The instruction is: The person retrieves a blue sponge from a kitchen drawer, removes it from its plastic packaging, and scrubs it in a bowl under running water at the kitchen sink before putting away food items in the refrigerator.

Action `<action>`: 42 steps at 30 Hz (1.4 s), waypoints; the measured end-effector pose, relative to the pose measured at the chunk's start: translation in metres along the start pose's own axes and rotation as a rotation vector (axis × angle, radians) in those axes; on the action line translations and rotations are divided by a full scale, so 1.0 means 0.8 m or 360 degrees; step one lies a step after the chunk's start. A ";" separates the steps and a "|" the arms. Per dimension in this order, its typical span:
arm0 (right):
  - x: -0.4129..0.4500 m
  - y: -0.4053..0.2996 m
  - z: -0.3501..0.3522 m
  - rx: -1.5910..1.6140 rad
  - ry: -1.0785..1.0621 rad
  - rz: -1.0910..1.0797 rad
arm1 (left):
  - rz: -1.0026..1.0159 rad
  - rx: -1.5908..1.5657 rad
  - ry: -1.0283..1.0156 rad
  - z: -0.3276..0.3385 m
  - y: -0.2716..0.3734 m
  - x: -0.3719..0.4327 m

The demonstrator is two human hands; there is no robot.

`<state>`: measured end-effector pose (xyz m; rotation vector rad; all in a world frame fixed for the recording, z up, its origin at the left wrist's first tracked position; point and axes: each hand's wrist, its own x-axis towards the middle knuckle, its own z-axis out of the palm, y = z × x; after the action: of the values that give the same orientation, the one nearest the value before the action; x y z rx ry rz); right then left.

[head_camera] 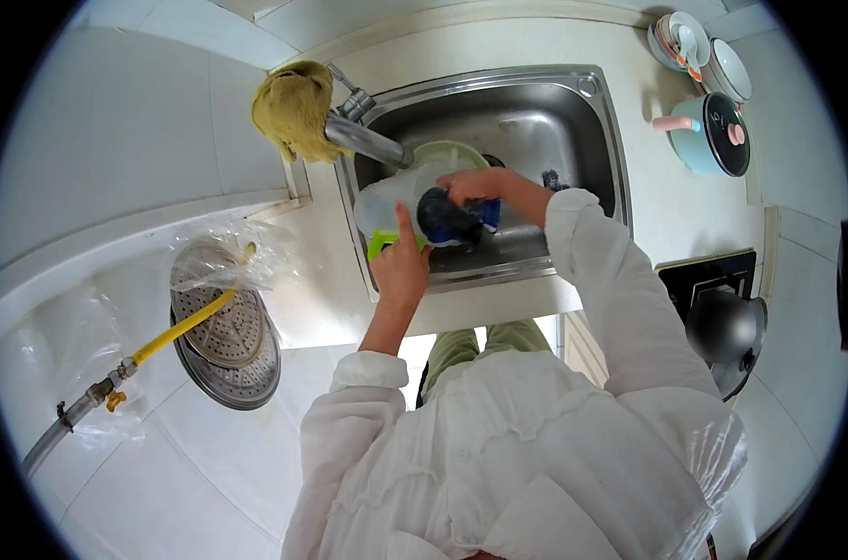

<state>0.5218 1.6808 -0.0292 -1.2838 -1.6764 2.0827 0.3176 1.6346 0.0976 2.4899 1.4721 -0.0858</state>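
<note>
My right hand (471, 187) presses a wet, dark cloth or scouring pad (446, 212) with blue parts against a pale vessel in the sink. My left hand (404, 269) grips the near side of this translucent plastic vessel (385, 199), its index finger stretched along the surface. Beside that finger shows a bright green plastic part (380, 243). Behind lies a pale green round basin or bowl (452, 150), partly covered. How these pieces join or overlap is hidden by my hands. The stainless steel sink (571, 126) surrounds them all.
Over the vessels reaches a metal faucet (368, 140), with a yellow-brown cloth (294, 108) draped at its base. At right stand a light blue pot (697, 133) and stacked bowls (676, 42). Perforated steamer plates (224, 329) and a yellow gas hose (186, 325) are at left.
</note>
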 end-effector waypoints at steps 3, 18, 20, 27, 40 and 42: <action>-0.034 -0.003 -0.038 -0.0349 0.0124 -0.0520 | -0.0045 -0.0016 -0.0062 -0.013 -0.003 0.011; 0.011 0.064 0.037 0.0488 0.1497 0.0037 | -0.0387 0.0009 -0.0233 -0.078 0.020 0.043; 0.036 0.056 0.063 -0.0263 0.1462 0.0208 | -0.0386 -0.0035 -0.0259 -0.078 0.020 0.047; 0.090 0.101 0.078 -0.1040 0.0988 -0.0023 | -0.0400 -0.0144 -0.0213 -0.067 0.012 0.036; -0.048 -0.015 0.064 0.1198 0.2117 -0.0209 | -0.0240 0.0072 -0.0140 0.001 0.031 0.031; -0.046 -0.014 0.061 0.1497 0.2045 -0.0198 | -0.0021 0.0070 -0.0049 0.003 0.036 0.030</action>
<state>0.5063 1.6278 -0.0008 -1.4693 -0.1646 1.0916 0.3542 1.6412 0.0959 2.5016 1.4904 -0.1599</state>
